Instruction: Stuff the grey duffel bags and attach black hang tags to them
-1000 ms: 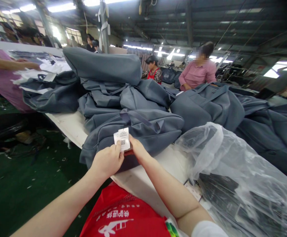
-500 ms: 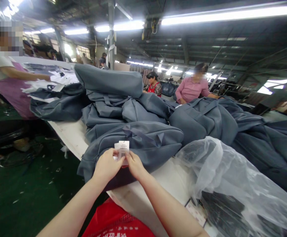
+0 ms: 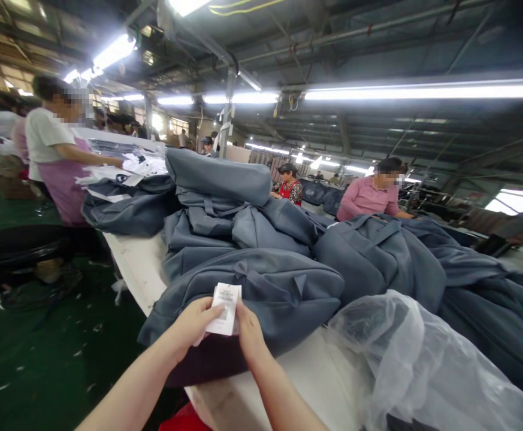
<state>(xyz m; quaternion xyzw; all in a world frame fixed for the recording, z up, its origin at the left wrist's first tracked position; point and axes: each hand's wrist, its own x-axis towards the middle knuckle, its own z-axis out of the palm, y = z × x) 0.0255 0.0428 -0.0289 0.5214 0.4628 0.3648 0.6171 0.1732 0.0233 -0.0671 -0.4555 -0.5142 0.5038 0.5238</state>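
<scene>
Between my hands is a white hang tag [image 3: 225,306] with small printed text, held in front of a blue-grey bag [image 3: 283,287]. My left hand [image 3: 195,323] pinches the tag from the left, its thumb lying across the printed face. On the other side, my right hand [image 3: 248,329] grips the tag's right edge; some of its fingers are hidden behind. The bag lies on its side at the near table edge, with its strap handles on top. A dark lower part of the bag shows beneath my wrists.
More blue-grey bags [image 3: 220,176] are piled behind. Clear plastic sheeting [image 3: 405,353] covers the right part of the white table [image 3: 306,371]. A black stool [image 3: 23,242] stands at left. Co-workers include a person in a pink apron [image 3: 70,185] and one in a pink shirt [image 3: 369,196].
My view has tilted up and turned left, so the scene sits lower and further right. The tag now faces me more fully, with my left thumb across it.
</scene>
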